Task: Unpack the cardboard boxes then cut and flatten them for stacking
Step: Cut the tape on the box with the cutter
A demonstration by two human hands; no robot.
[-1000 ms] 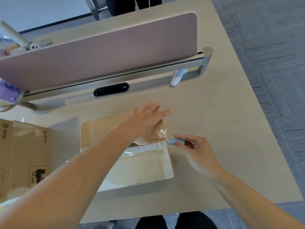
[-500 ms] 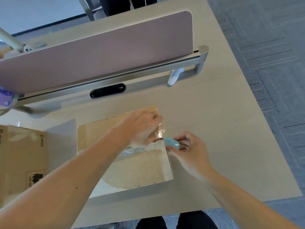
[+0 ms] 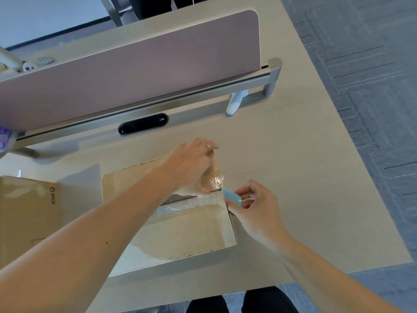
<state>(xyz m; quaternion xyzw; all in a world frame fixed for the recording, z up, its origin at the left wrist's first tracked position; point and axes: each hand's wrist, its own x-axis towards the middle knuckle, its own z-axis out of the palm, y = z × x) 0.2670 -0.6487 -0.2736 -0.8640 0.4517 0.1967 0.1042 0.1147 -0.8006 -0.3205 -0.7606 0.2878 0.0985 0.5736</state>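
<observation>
Cardboard box point(image 3: 180, 227) on the worktop point(image 3: 293, 177), cutting step: left hand point(image 3: 191, 168) presses the flap, right hand point(image 3: 255, 206) clamped on a cutter point(image 3: 232, 197) at the taped seam; next, draw it along.

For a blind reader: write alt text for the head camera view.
A right hand presses a small blue cutter into the taped seam of a cardboard box on a desk, while the left hand holds its far flap down.

Left hand point(image 3: 191, 164) presses the cardboard box point(image 3: 187, 227) on the worktop point(image 3: 293, 177); right hand point(image 3: 255, 206) pinches a blue cutter point(image 3: 232, 196) at its right edge.
</observation>
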